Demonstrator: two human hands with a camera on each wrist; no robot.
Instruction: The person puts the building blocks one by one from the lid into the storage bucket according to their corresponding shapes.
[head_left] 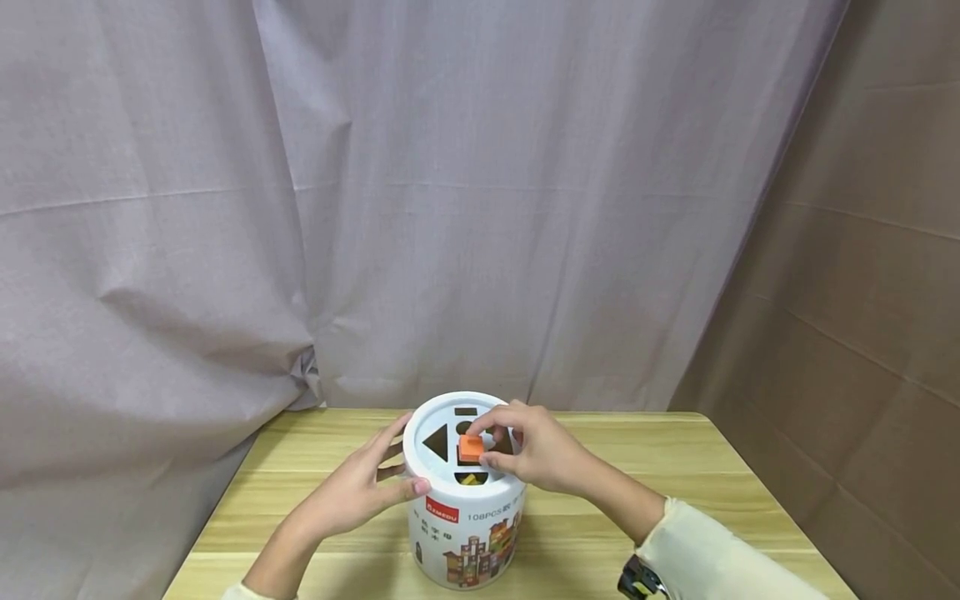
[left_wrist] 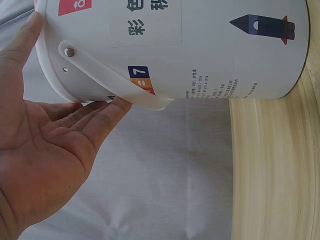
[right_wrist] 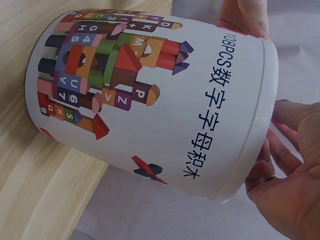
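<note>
A white cylindrical block bucket (head_left: 468,533), printed with pictures of colourful toy blocks, stands upright on the table. Its white lid (head_left: 450,487) has several shaped holes, including a triangle. My right hand (head_left: 551,450) pinches an orange block (head_left: 471,448) between thumb and fingers over a hole at the lid's middle. Whether the block dips into that hole I cannot tell. At the bucket's left, my left hand (head_left: 360,492) touches the rim with its thumb and the side with its fairly straight fingers. A white handle (left_wrist: 110,82) hangs down beside those fingertips (left_wrist: 120,102).
Something yellow (head_left: 471,480) shows through the front hole. Under the bucket lies a light wood-grain table (head_left: 637,517). Grey cloth (head_left: 480,208) hangs behind it, and brownish cloth (head_left: 847,333) at the right. A dark wrist device (head_left: 640,577) is by the right sleeve.
</note>
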